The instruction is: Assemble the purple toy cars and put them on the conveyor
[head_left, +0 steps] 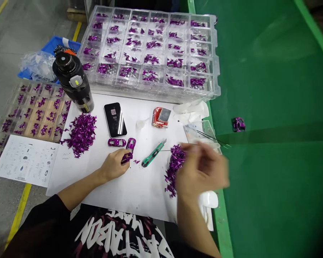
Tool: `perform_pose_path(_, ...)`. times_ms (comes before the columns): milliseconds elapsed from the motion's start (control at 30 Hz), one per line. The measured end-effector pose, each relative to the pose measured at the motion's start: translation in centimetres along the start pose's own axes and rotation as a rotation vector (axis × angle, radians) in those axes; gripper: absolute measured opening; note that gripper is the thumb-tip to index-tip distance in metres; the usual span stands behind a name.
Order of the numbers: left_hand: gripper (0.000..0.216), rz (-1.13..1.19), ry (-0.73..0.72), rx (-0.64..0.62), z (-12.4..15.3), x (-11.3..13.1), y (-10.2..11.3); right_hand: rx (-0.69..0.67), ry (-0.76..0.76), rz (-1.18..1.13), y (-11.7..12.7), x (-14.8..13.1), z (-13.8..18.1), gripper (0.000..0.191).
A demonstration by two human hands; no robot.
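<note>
My left hand [114,165] rests on the white sheet [140,190], its fingers closed on a small shiny purple part [126,158]. Just above those fingers lie a purple model car body [131,145] and a flat purple piece [116,142]. My right hand [200,172] is motion-blurred above a heap of purple metallic pieces [174,166], and its grip is hard to make out. Between my hands lies a green utility knife [153,154]. A larger heap of purple pieces [80,134] sits further left.
A clear compartment tray [148,50] of purple pieces stands at the back. Around the sheet are a black phone [115,120], black bottle [74,80], red packet [160,117], fine tweezers [204,134] and a printed parts diagram [25,161]. Green tabletop [274,71] extends right.
</note>
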State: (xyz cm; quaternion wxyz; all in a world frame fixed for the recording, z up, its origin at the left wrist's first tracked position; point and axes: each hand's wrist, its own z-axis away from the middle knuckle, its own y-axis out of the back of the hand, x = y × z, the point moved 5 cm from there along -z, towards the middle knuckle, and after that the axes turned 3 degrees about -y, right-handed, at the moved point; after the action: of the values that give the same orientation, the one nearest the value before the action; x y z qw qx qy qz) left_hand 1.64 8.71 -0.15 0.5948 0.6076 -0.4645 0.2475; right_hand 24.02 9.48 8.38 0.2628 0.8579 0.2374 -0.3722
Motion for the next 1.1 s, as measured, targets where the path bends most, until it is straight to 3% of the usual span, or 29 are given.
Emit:
perform_pose_path(100,0.033,-0.019,0.004,-0.01,-0.1,0.2,0.2,-0.266,-0.164,-0.107,-3.5,-1.1,3.8,0.018)
perform_pose_path(200,0.032,-0.027,0.01,-0.025,-0.3,0.3,0.2,-0.309,-0.217,-0.112,-4.8,-0.6,5.7,0.021)
perform_pose_path(333,0.03,-0.025,0.027,-0.041,-0.4,0.3,0.3,-0.361,-0.163,-0.099,-5.2,0.1,6.5,0.018)
perform_pose_path(567,0.027,0.019,0.095,-0.059,-0.5,0.2,0.2,-0.36,-0.107,-0.101,-5.2,0.3,6.5,0.015)
perform_pose_path(733,0.025,0.089,0.194,-0.059,-0.7,-0.3,0.5,-0.186,-0.112,-0.169,-4.5,-0.5,6.1,0.018)
perform_pose_path(1100,0.029,0.197,0.32,-0.094,-1.2,-1.0,0.8,-0.242,0.028,-0.118,-5.3,-1.6,6.8,0.018)
